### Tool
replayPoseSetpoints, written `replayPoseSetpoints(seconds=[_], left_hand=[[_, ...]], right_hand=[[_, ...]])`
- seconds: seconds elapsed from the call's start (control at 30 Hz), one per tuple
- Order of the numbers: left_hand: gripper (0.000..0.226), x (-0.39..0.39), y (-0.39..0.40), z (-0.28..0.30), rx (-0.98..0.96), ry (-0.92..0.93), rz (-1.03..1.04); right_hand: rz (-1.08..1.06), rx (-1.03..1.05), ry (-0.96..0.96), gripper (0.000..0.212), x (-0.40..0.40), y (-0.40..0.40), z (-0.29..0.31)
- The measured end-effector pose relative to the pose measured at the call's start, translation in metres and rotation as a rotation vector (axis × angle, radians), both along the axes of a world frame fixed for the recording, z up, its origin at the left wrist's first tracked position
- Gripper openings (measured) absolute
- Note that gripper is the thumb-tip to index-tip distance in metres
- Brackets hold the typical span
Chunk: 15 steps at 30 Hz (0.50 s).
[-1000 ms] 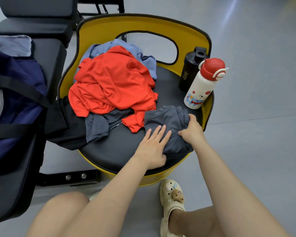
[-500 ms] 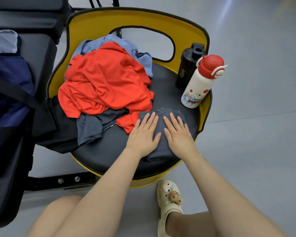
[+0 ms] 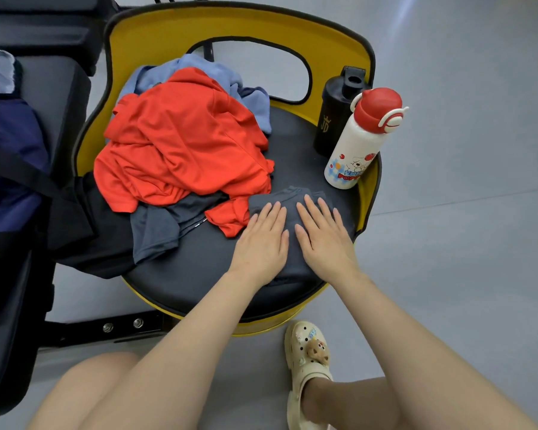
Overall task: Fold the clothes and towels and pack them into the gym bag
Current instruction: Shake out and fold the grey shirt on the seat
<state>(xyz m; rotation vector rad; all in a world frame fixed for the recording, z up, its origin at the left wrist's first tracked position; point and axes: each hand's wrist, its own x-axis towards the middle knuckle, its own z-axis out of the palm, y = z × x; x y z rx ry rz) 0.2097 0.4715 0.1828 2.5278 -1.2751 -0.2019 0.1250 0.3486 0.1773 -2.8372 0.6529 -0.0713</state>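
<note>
Hands — left (image 3: 261,243), right (image 3: 322,240) — flat on one folded grey garment (image 3: 292,209); two bottles (image 3: 351,147).

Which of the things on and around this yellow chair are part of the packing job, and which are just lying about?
Part of the job:
- folded dark grey garment, pressed flat by left hand and right hand
- crumpled red shirt
- light blue garment
- navy gym bag

Just lying about:
- black shaker bottle
- white bottle with red cap
- cream clog
</note>
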Motion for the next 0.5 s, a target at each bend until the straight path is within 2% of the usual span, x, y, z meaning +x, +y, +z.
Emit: replayPoseSetpoints(seconds=[0.1,0.23,0.37,0.5], left_hand=[[0.061,-0.013,0.009,-0.012,0.024,0.031,-0.009],[0.08,-0.016,0.01,-0.025,0.069,-0.011,-0.014],[0.08,-0.012,-0.001,-0.026,0.069,-0.015,-0.019],[0.083,-0.007,-0.016,-0.026,0.074,-0.01,-0.018]], right_hand=[[0.025,0.051,-0.048,0.051,-0.007,0.01,-0.001],[0.029,0.033,-0.001,0.063,-0.011,0.011,-0.017],[0.003,0.038,0.01,0.052,-0.005,0.001,-0.017],[-0.008,0.023,0.029,0.052,-0.001,-0.014,-0.017]])
